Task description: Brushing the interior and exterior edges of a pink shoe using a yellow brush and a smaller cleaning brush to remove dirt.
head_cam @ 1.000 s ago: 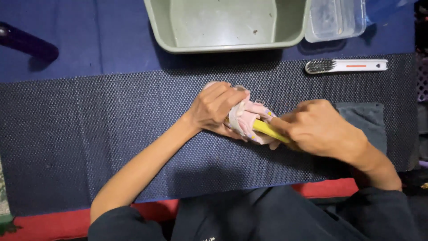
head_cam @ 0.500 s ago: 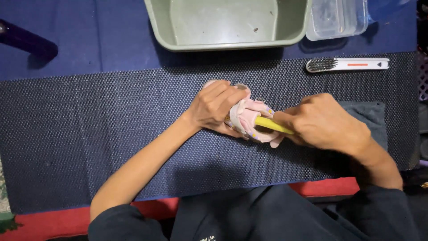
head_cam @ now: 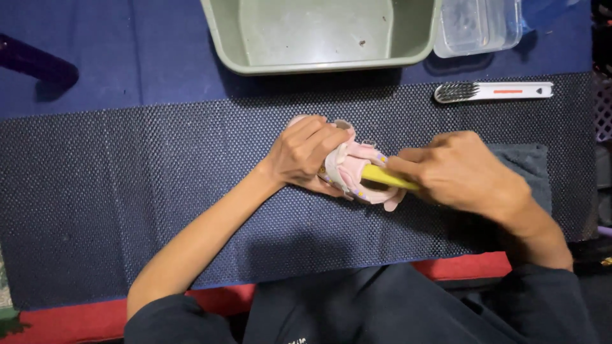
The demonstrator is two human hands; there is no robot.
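Observation:
My left hand (head_cam: 305, 155) is wrapped around a small pink shoe (head_cam: 354, 167) and holds it down on the dark dotted mat (head_cam: 127, 191). My right hand (head_cam: 462, 172) grips a yellow-handled tool (head_cam: 387, 178) whose front end is pushed into the shoe. The tool's tip is hidden inside the shoe. Both hands meet at the middle of the mat.
A grey-green plastic basin (head_cam: 319, 38) stands at the top, with a clear plastic tub (head_cam: 478, 25) to its right. A white brush (head_cam: 492, 92) lies on the mat at the upper right. A grey cloth (head_cam: 532, 169) lies under my right wrist. A dark purple object (head_cam: 35, 60) is at the upper left.
My right hand has slid a little to the right and back with the yellow tool, working it in the shoe. My left hand keeps its hold.

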